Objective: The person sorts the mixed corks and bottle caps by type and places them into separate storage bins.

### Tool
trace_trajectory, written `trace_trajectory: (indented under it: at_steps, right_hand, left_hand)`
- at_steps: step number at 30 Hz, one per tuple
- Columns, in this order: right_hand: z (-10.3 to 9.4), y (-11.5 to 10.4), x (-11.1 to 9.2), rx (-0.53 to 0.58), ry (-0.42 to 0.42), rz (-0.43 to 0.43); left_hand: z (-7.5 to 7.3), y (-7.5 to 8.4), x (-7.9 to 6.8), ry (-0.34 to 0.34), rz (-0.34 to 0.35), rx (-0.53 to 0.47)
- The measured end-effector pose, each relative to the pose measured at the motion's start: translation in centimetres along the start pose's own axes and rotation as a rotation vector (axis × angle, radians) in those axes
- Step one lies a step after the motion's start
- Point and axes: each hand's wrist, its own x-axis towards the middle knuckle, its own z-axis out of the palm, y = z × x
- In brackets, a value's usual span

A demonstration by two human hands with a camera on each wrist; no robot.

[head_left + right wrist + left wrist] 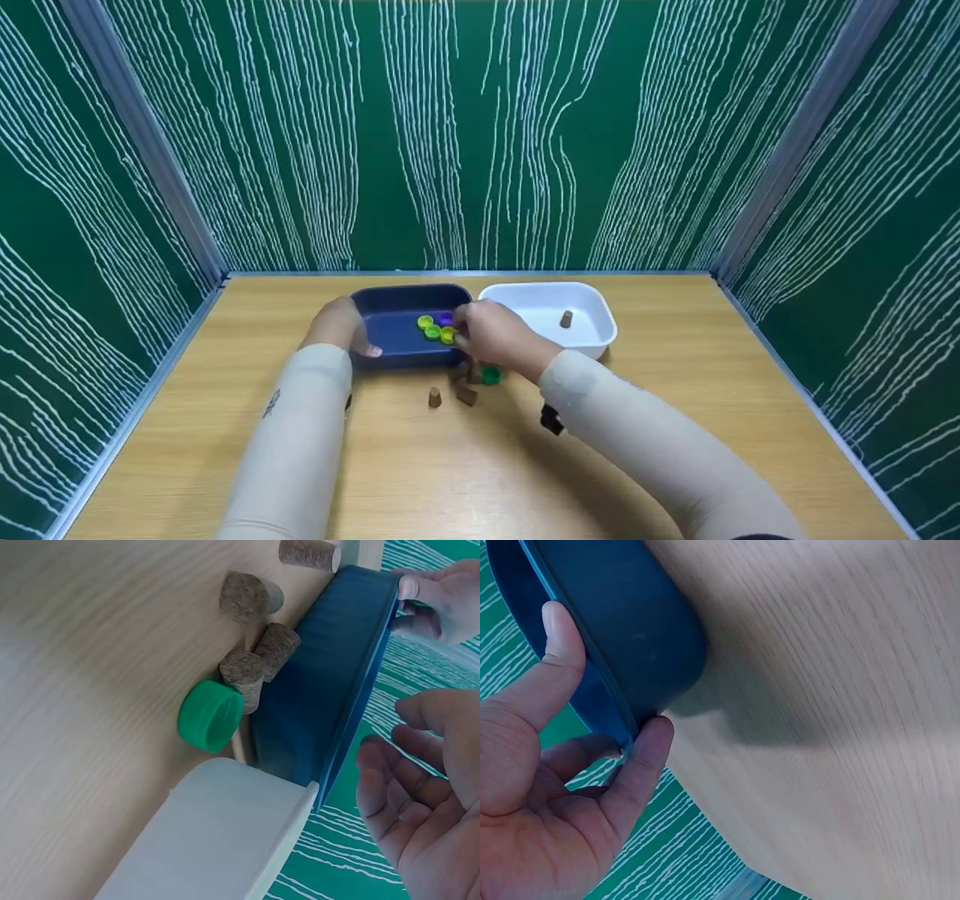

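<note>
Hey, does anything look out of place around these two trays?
Possibly the dark green cap: it sits on the table beside loose corks, outside both trays, while other caps lie inside the dark blue tray. I see no obvious damage.

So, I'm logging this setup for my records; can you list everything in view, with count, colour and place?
Dark blue tray: 1, dark blue, left of white tray
White tray: 1, white, on table
Tray caps: at least 4, yellow, green, purple, inside dark blue tray
Loose cap: 1, green, on table
Table corks: at least 4, brown, before dark blue tray
Tray cork: 1, brown, inside white tray
Table: 1, light wood, under trays
Walls: 3, green, white-lined, back and sides
Posts: 2, grey, back corners
Sleeves: 2, off-white, both arms
Left hand: 1, holding dark blue tray
Right hand: 1, near dark blue tray's right end
</note>
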Motion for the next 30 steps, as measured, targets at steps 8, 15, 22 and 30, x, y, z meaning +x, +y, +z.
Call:
trace_trajectory:
  at_steps: [8,15,22,30]
  right_hand:
    - [-0.1,0.7,-2.3,-0.083,-0.008,-0.035]
    - [0.3,1.6,-3.9,-0.101,-0.005,-0.080]
    - [1.2,1.9,-4.8,-0.077,-0.075,0.018]
    - [2.7,2.0,-5.4,-0.088,-0.103,0.057]
  left_hand:
    - [0.5,-0.4,1.0,-0.001,-0.029,-0.053]
    - [0.4,-0.3,0.8,0.007,-0.009,-0.055]
    - [0.6,-0.3,1.3,0.000,-0.030,-0.073]
    - [0.6,-0.5,1.8,-0.006,0.007,0.007]
